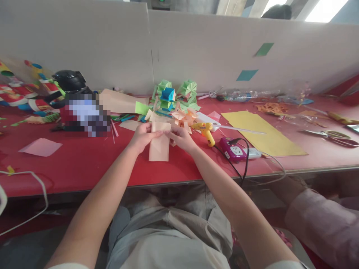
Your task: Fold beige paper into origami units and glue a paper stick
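Head view: peach paper strip held upright between two hands at the front of the desk

Left hand [142, 137]: pinching the upper left part of the peach paper strip [159, 149], thumb laid across the near face. Right hand [183, 139]: pinching the upper right part of the same strip, thumb near the left thumb. Lower part of the strip hanging free of both hands, above the red desk [84, 160]. Contact between the lower edge and the desk: cannot tell.

Directly behind the hands: peach folded pieces [183, 115], with a blue folded form [168, 98] and green folded forms [189, 88] farther back. To the right of the hands: yellow glue gun [206, 130], then purple power socket [235, 150] with a black cable [246, 158] attached. Farther right: yellow sheet [269, 134], flat on the desk, and scissors [333, 136] with blades apart. Near the rear panel [196, 52]: clear plastic bottle [241, 96], lying on its side.

To the left: pink sheet [40, 147], flat; large tan sheet [123, 101] beside a pixelated area, contents not identifiable. At the lower right: sleeve [322, 220] of another person, well apart from both hands.
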Action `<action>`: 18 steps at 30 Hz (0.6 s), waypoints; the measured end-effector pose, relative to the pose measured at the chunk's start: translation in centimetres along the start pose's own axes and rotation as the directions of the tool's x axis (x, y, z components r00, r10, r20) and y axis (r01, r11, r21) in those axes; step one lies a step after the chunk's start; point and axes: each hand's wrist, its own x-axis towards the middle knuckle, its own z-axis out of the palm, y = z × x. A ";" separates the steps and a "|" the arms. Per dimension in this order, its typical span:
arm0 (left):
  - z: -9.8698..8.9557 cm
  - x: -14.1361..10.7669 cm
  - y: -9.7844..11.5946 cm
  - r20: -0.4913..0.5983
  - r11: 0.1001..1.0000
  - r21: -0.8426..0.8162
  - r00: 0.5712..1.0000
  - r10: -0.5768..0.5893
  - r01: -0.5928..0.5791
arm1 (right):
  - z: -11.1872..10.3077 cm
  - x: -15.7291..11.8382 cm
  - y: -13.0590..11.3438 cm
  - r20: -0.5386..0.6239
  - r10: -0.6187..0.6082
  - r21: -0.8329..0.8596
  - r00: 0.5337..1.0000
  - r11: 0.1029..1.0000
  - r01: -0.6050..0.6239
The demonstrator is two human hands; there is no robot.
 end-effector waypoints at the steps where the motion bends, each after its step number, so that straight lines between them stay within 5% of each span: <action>1: 0.1 0.0 0.1 -0.002 1.000 -0.003 1.000 -0.004 0.004 | 0.0 0.0 0.0 0.003 -0.006 -0.004 1.000 1.000 0.006; 18: 0.3 0.1 -0.3 -0.016 1.000 0.008 1.000 -0.009 0.009 | 0.0 0.2 0.2 -0.126 -0.117 -0.021 0.985 0.993 0.115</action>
